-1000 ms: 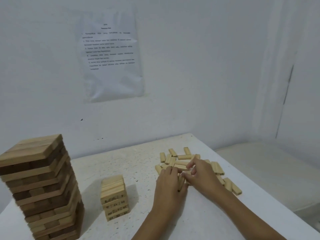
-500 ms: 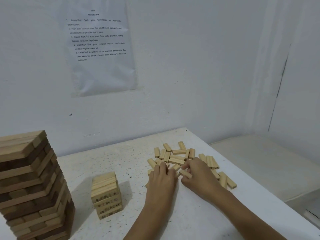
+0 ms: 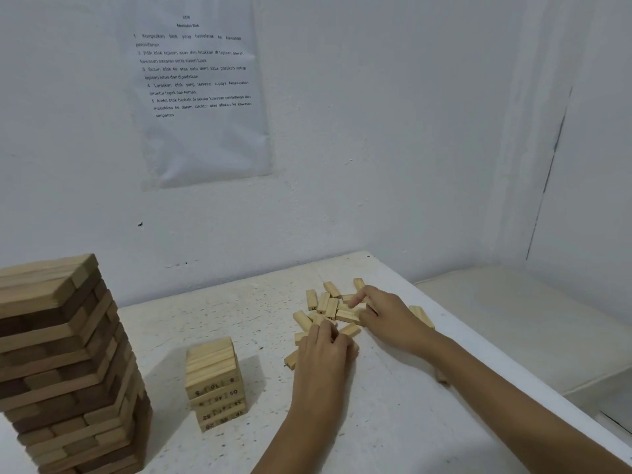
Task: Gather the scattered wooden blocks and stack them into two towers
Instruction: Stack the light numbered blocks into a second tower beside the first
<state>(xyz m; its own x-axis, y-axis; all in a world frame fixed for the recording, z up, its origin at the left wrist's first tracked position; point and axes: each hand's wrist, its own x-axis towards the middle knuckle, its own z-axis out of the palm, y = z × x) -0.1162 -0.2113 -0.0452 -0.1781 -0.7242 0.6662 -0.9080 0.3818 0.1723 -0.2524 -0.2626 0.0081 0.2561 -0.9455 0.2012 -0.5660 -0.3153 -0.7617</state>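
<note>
1. 2 towers stand on the white table (image 3: 246, 313). The nearest, at the left, is a tall tower (image 3: 65, 364) of mixed dark and pale wood, its layers slightly askew.
2. To its right, apart from it, stands a short tower (image 3: 213, 381) of pale wood. Printed numbers show on the ends facing the camera.
3. The left hand (image 3: 323, 347) lies knuckles up, right of the short tower, on the near edge of the pile of blocks (image 3: 328, 304). Its grip is narrow, with the fingers curled over several of them. 1 end pokes out from under the hand's left side.
4. A stray block (image 3: 441, 376) lies half hidden behind the right forearm, near the table's right edge.
5. The right hand (image 3: 390, 318) rests farther back on the right side of the pile. Its index finger is stretched out and touches a block, and the other fingers are tucked under. I cannot tell whether this grip holds anything.
6. The pile lies flat and jumbled, the pieces pointing every way. 1 more piece lies beyond the right wrist.
7. Behind the table, a printed sheet (image 3: 201, 94) hangs on the white wall (image 3: 393, 131).
</note>
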